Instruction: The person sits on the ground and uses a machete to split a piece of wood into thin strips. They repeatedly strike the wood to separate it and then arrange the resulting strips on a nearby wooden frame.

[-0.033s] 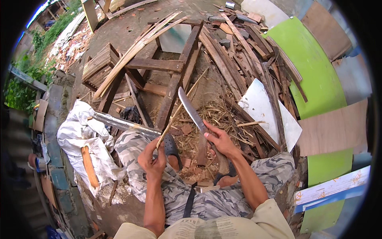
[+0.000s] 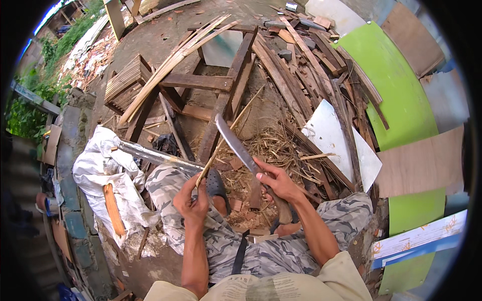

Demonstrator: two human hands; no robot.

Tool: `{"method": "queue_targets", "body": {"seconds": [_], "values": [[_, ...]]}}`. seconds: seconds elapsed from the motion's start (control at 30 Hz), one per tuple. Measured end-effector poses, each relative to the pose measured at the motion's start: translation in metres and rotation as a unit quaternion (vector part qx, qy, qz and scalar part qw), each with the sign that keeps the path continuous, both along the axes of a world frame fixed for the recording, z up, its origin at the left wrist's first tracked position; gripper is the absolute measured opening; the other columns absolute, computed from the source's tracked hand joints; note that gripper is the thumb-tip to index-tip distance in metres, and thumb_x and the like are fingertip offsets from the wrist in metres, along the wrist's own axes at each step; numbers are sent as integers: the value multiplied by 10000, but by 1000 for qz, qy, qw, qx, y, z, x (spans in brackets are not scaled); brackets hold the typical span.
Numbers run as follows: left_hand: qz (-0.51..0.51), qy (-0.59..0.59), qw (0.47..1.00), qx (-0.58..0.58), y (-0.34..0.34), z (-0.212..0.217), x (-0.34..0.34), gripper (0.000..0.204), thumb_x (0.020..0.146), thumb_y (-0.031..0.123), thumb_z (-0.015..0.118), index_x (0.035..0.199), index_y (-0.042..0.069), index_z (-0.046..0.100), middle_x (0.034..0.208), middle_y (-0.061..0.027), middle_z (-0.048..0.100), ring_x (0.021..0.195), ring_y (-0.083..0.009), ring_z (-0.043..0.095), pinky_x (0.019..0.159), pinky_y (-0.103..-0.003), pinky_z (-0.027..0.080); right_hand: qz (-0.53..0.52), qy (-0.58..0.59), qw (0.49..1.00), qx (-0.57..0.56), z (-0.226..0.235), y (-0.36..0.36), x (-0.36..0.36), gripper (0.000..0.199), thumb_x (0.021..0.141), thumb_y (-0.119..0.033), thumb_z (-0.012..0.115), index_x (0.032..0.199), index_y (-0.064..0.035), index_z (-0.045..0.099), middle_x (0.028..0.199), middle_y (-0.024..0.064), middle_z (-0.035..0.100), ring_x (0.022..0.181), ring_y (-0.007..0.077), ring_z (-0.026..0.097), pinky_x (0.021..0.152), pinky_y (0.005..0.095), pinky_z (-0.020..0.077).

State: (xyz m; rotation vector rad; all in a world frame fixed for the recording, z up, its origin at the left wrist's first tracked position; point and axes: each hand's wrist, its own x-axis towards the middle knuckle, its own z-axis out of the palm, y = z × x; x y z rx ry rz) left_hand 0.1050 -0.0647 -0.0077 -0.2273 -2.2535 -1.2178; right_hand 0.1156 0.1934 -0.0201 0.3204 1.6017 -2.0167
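Note:
My left hand (image 2: 192, 200) pinches the near end of a thin wooden strip (image 2: 219, 145), which slants up and away to the right. In my right hand (image 2: 279, 183) is a machete (image 2: 235, 142), gripped near where the blade meets its wooden handle (image 2: 284, 212). The blade points up and to the left, and its tip end lies across or right beside the strip; whether they touch I cannot tell. Wood shavings (image 2: 268, 148) cover the ground beyond my hands. My legs are spread to either side, in camouflage trousers.
Ahead stands a dark wooden frame (image 2: 221, 108) with long pale strips (image 2: 173, 67) leaning on it. A slatted wooden piece (image 2: 125, 85) is at its left. Scrap planks (image 2: 286, 75) pile up at the right, near green panels (image 2: 396, 80). A white sack (image 2: 108, 170) lies by my left knee.
The machete's blade has swung left and slightly down, so its tip end now meets the line of the strip. My left hand has barely moved.

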Motion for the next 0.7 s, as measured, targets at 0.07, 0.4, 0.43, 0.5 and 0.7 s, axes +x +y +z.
{"method": "queue_targets", "body": {"seconds": [0.07, 0.4, 0.43, 0.5, 0.7], "values": [[1, -4, 1000, 4, -1, -1, -2, 193, 817, -47, 735, 1006, -6, 726, 905, -158, 754, 788, -227, 747, 714, -284, 556, 28, 21, 999, -12, -2, -2, -1, 573, 1016, -179, 583, 1548, -192, 371, 697, -11, 503, 505, 78, 505, 438, 242, 465], [-21, 7, 1000, 4, 2, 0, -2, 198, 808, -56, 744, 1001, -15, 722, 922, -167, 752, 817, -232, 747, 735, -292, 562, -9, 48, 998, 50, 19, -21, -10, 558, 1017, -183, 572, 1543, -203, 384, 678, -7, 522, 458, 85, 517, 438, 256, 476], [-23, 15, 1000, 0, 3, 0, -3, 200, 808, -59, 742, 1001, -15, 721, 923, -167, 752, 817, -234, 748, 736, -293, 563, 0, 42, 998, 46, 22, -21, -8, 556, 1017, -180, 572, 1541, -201, 389, 676, -8, 522, 459, 85, 518, 439, 257, 477], [-17, 2, 1000, 4, -1, 1, -5, 207, 804, -70, 736, 1001, -11, 718, 920, -166, 751, 822, -243, 749, 736, -296, 565, 47, 48, 997, 37, 29, -27, -2, 569, 1009, -183, 570, 1545, -222, 383, 646, -21, 503, 453, 84, 510, 435, 266, 451], [-46, 24, 999, -9, 0, 3, -3, 224, 795, -83, 723, 1002, 4, 715, 944, -165, 752, 857, -272, 754, 750, -308, 575, 19, 54, 998, 4, 24, -19, 4, 549, 1014, -195, 580, 1534, -212, 405, 647, -19, 520, 471, 69, 514, 453, 252, 467]]}}
